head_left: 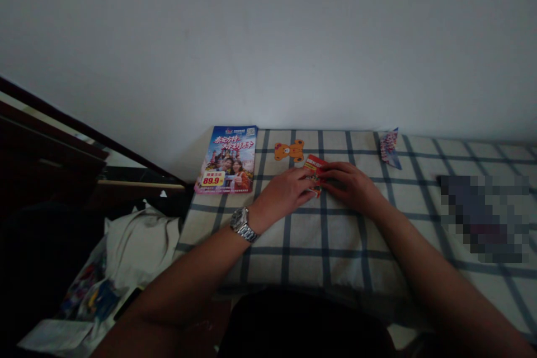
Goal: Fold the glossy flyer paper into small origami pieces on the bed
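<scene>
One bare left hand (285, 194) with a silver metal wristwatch (243, 224) and the bare right hand (354, 187) touch opposite sides of a small red printed card (314, 161) on white cloth with blue-grey checks (268, 265), near a flat brown bear-shaped cutout (289, 151); whether either grip pinches the card, I cannot tell.

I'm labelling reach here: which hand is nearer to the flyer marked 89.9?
Left. The left hand is right of the flyer and slightly lower, not touching it; the right hand is farther right, across the red printed piece.
</scene>
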Motion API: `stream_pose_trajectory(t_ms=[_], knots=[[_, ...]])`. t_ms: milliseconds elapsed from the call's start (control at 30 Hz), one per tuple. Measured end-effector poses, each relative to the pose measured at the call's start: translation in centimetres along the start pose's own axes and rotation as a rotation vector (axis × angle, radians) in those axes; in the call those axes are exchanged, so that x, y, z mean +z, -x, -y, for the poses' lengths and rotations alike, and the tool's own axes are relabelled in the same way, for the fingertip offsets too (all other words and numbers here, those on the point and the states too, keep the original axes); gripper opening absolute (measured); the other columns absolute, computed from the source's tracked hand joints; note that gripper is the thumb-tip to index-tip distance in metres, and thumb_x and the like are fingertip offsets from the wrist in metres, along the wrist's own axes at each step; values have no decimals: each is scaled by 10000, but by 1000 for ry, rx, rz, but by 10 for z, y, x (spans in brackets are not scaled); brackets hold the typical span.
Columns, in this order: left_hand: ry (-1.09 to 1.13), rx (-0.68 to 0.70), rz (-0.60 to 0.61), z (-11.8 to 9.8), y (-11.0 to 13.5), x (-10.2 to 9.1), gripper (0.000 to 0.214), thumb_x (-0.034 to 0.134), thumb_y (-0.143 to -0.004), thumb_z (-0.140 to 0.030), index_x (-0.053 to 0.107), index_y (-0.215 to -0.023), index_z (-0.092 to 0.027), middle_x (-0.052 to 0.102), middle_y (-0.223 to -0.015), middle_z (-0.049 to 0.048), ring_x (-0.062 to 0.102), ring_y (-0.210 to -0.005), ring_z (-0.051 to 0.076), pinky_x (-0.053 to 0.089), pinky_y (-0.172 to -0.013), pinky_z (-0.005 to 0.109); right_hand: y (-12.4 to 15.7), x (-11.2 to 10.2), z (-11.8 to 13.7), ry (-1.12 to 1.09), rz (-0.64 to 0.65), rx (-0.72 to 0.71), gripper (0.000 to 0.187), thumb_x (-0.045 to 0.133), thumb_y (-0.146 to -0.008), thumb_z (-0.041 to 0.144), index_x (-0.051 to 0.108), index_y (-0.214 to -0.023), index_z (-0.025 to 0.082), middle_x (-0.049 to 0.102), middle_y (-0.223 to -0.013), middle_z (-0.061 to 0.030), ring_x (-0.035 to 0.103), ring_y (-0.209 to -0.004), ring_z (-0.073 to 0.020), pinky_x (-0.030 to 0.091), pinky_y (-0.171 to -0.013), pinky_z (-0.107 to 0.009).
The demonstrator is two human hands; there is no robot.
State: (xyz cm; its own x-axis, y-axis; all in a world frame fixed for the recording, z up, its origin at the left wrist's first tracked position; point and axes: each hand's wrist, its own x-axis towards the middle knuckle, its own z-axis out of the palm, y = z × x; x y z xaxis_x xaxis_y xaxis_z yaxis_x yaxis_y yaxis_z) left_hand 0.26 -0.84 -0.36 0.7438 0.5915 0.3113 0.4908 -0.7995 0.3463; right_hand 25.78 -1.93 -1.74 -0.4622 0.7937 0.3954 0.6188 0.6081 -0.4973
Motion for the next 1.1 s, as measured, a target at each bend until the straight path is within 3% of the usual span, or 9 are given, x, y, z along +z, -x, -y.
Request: stream_pose_trajectory(t_ms=[133,267,433,533,700,867,1100], knots=[[-28,-29,-46,0,-2,2,216,569,-1081,-303,711,-1213,-207,692,-1283,69,662,-1144,211,598,-967,374,-2,-4,4,-35,-21,46,162,655,-1002,257,713,-1153,250,701,-1257,-112,693,-1170,-282,595,-1022,-472],[-61,-101,-77,-4,-4,1,265,534,-1094,-276,650,-1323,-208,721,-1200,73,686,-1078,209,607,-908,355,-4,-9,9,-4,-102,99,94,678,-983,317,660,-1037,242,679,-1010,-85,687,-903,-250,617,-793,-405],[-71,-128,-64,-7,-5,-1,283,538,-1069,-203,635,-1333,-239,690,-1208,72,687,-1019,204,604,-803,315,-1,-10,10,21,-24,98,107,680,-984,339,631,-958,247,661,-925,-57,666,-816,-229,574,-697,-360],[-8,-156,-92,-7,-6,-2,247,525,-1048,-140,672,-1227,-227,655,-1240,66,679,-1022,190,607,-828,312,0,-9,10,15,14,55,68,697,-970,313,679,-994,253,678,-991,-66,694,-884,-241,597,-755,-369],[93,-188,-165,-6,-7,-2,185,525,-1025,-101,669,-1107,-183,630,-1172,68,667,-1048,190,600,-915,337,0,-4,8,9,14,-54,182,723,-964,298,743,-1139,251,701,-1076,-90,711,-993,-259,621,-859,-401],[110,-203,-219,-6,-7,-1,111,579,-1011,-139,651,-1079,-191,624,-1117,53,663,-1008,186,600,-884,330,1,0,3,19,26,-60,178,736,-951,298,791,-1118,277,707,-1060,-89,713,-969,-260,636,-836,-419],[151,-227,-252,-3,-7,-2,23,619,-1022,-179,604,-1022,-196,597,-1063,40,651,-997,179,596,-901,339,2,-2,4,28,38,-86,162,787,-919,303,788,-1079,275,703,-1246,-105,691,-1153,-305,612,-978,-514]])
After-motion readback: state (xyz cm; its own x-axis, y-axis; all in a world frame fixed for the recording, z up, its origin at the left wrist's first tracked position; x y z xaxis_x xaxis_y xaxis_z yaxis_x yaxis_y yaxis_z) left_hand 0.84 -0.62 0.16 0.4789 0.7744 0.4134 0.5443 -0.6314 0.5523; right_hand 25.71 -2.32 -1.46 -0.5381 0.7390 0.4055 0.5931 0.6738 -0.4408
